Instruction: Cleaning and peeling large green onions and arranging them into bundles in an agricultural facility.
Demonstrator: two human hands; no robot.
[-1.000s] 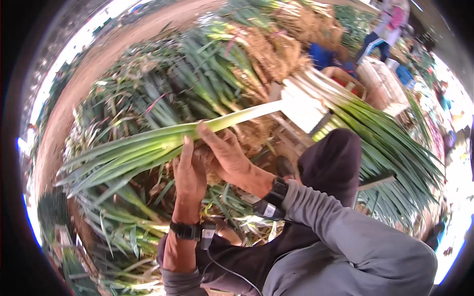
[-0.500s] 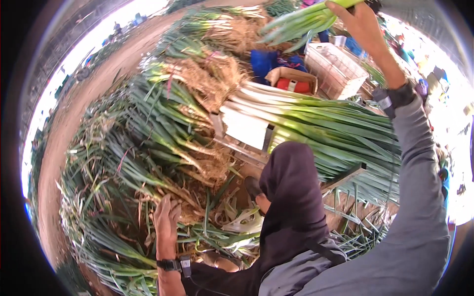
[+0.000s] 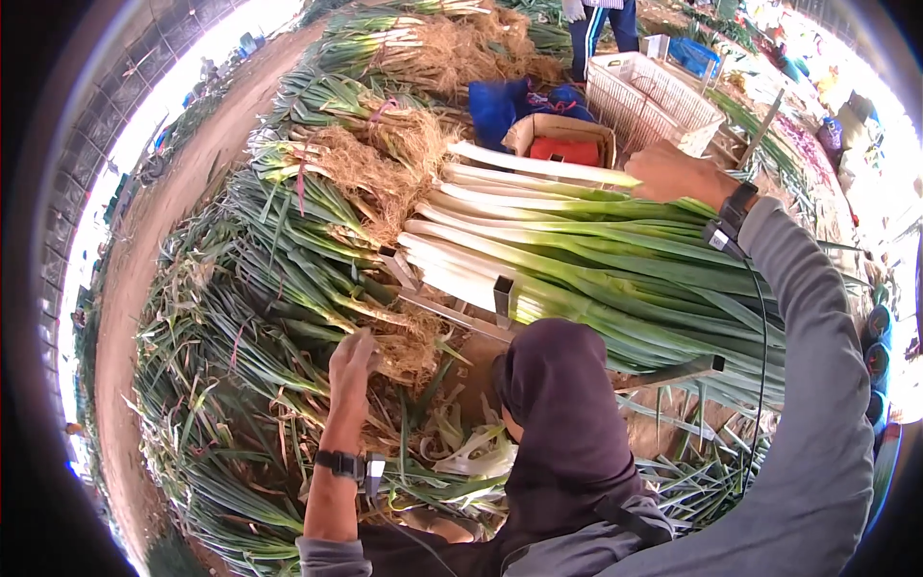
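My right hand point(image 3: 675, 174) is closed round the green part of a cleaned leek point(image 3: 548, 165), whose white end points left. It lies along the far edge of a pile of cleaned leeks point(image 3: 577, 252), held by a metal rack point(image 3: 461, 313). On the left, my left hand point(image 3: 354, 358) reaches down beside the brown roots point(image 3: 409, 351) of uncleaned leeks point(image 3: 279, 337). Its fingers are curled, and what they hold, if anything, is hidden.
Root-on leek bundles point(image 3: 375, 159) are heaped at the far left. Beyond the rack stand a cardboard box point(image 3: 561, 137) with something red and a pale plastic crate point(image 3: 654, 101). Another person's legs point(image 3: 604, 38) show behind. My knee point(image 3: 567, 385) is against the rack's near side.
My right hand has come down from the upper right with the leek, bringing it onto the pile. My left hand has moved a little farther away and right, and its fingers have curled.
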